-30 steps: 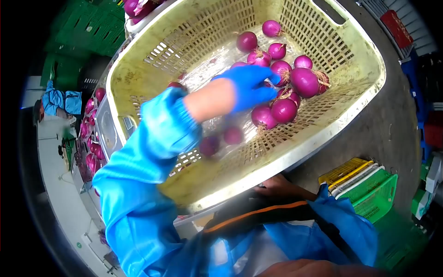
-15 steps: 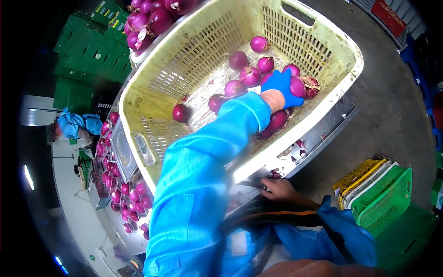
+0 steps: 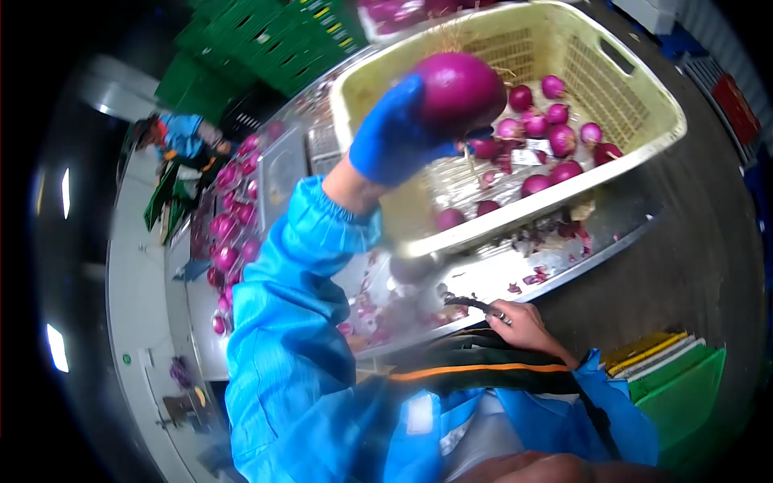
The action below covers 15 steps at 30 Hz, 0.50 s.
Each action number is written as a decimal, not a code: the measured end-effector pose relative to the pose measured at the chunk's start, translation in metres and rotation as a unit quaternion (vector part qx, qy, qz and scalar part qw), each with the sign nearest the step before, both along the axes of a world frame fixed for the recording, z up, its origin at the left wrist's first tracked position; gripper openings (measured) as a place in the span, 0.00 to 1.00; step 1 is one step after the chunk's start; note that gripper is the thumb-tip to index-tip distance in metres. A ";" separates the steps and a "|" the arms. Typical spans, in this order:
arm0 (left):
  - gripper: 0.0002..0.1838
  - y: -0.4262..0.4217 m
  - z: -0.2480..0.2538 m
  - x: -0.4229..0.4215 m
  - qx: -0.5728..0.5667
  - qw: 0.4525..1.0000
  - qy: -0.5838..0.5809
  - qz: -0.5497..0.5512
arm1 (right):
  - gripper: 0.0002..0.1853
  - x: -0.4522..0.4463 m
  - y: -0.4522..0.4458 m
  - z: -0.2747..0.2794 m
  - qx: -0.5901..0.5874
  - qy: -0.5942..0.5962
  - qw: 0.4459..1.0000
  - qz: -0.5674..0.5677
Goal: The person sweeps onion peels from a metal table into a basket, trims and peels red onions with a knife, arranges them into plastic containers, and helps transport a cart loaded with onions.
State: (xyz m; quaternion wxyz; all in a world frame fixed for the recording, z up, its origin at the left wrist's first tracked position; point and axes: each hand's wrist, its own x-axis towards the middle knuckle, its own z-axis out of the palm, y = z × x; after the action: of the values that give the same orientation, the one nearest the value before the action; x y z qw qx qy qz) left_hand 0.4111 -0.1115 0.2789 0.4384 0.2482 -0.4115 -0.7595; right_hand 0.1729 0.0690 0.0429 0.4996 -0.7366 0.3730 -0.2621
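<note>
My left hand (image 3: 390, 133), in a blue glove, is closed around a large red onion (image 3: 463, 90), raised over the left side of a pale yellow basket (image 3: 656, 121). Dry roots hang about the onion. Several smaller red onions (image 3: 562, 141) lie in the basket. Bare and low in front of my body, my right hand (image 3: 522, 326) grips a slim dark tool (image 3: 477, 304), perhaps a knife, that points left over the metal table (image 3: 475, 278). Loose onion skins (image 3: 535, 276) are scattered on that table.
Many red onions (image 3: 225, 219) lie at the left, beside a grey tray (image 3: 282, 173). Another person (image 3: 183, 135) in blue stands beyond them. Green crates (image 3: 241, 48) are stacked at the upper left, and a green basket (image 3: 680, 394) is at the lower right.
My left hand has risen out of the basket and moved left, now with a large onion. The view has shifted, showing more table and the tool in my right hand.
</note>
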 end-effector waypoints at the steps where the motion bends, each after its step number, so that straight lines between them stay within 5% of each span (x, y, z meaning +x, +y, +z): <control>1: 0.39 0.026 0.003 0.019 0.008 0.999 0.025 0.030 | 0.09 0.011 0.006 0.008 -0.017 -0.027 0.999 -0.014; 3: 0.37 0.074 -0.006 0.064 0.089 0.988 0.125 0.014 | 0.08 0.035 0.015 0.022 0.003 -0.025 1.000 -0.011; 7: 0.32 0.161 -0.047 0.118 0.154 0.965 0.146 0.153 | 0.16 0.081 0.038 0.028 0.037 -0.039 0.998 -0.027; 15: 0.32 0.257 -0.129 0.181 0.154 0.957 0.055 0.239 | 0.22 0.172 0.059 0.051 0.188 -0.206 0.956 -0.087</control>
State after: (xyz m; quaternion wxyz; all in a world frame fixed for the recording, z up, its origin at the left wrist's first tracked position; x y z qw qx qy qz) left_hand 0.5922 0.1454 0.1496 0.5853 0.3619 -0.1932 -0.6994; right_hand 0.3445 0.1275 0.0937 0.6707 -0.5240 0.3669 -0.3754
